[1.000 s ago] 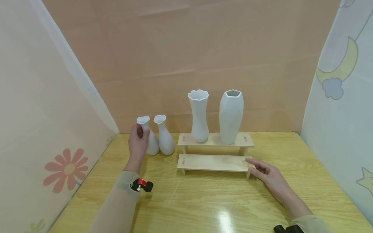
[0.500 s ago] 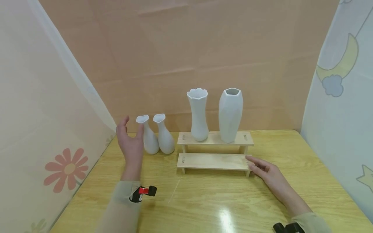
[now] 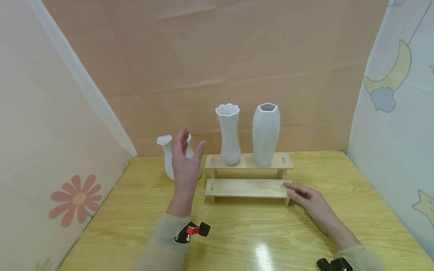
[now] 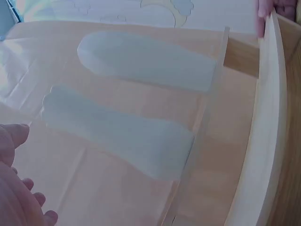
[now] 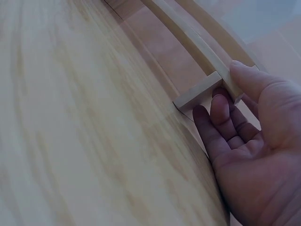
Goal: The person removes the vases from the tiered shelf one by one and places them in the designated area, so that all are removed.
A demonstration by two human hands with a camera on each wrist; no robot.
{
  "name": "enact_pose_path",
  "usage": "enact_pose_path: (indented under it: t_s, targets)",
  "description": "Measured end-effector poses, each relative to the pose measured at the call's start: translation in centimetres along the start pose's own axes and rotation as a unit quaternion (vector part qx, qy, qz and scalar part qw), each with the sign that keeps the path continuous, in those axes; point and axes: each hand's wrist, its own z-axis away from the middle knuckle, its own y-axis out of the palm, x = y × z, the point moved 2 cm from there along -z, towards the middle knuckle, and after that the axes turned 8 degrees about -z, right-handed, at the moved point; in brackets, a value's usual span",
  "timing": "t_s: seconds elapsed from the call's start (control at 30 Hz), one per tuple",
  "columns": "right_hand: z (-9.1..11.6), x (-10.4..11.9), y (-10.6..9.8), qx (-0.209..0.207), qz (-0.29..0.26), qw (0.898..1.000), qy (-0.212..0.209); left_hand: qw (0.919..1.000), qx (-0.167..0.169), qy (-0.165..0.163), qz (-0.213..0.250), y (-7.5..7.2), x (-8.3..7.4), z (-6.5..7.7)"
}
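Observation:
My left hand (image 3: 185,167) is raised with spread fingers in front of two small white vases, holding nothing. The left small vase (image 3: 167,156) shows beside it; the right small vase (image 3: 189,152) is mostly hidden behind the hand. My right hand (image 3: 311,201) grips the right end of the lower step of a two-step wooden display stand (image 3: 249,188). In the right wrist view, the thumb (image 5: 256,82) lies on the board and the other fingers are curled beneath. On the upper step stand a scalloped-rim vase (image 3: 230,139) and a faceted vase (image 3: 266,135), both white and upright.
The stand rests on a wood-grain table (image 3: 237,233). An orange-brown cloth backdrop (image 3: 217,56) rises behind. Printed cloth sides flank the table, the left cloth (image 3: 51,131) with a flower and the right cloth (image 3: 400,131) with a moon.
My left hand has let go of the left small vase, drawn back from it, then moved right across the small vases. The right hand stays at the stand.

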Motion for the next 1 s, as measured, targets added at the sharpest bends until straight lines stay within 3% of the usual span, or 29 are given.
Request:
enact_pose_path:
  t_s: [0.13, 0.33, 0.5, 1.0]
  targets:
    - [0.2, -0.1, -0.1, 0.0, -0.006, 1.0, 0.002, 0.9994, 0.023, -0.025, 0.008, 1.9, -0.7, 0.3]
    - [0.4, -0.3, -0.2, -0.001, 0.001, 1.0, 0.005, 0.9969, 0.028, -0.058, 0.046, 4.4, -1.5, 0.2]
    - [0.5, -0.6, 0.0, -0.008, -0.003, 1.0, 0.013, 0.9964, 0.04, -0.071, 0.02, 6.2, -1.2, 0.2]
    - [-0.1, -0.1, 0.3, -0.007, 0.011, 1.0, 0.009, 0.9919, 0.097, -0.075, -0.033, 8.4, 0.7, 0.1]
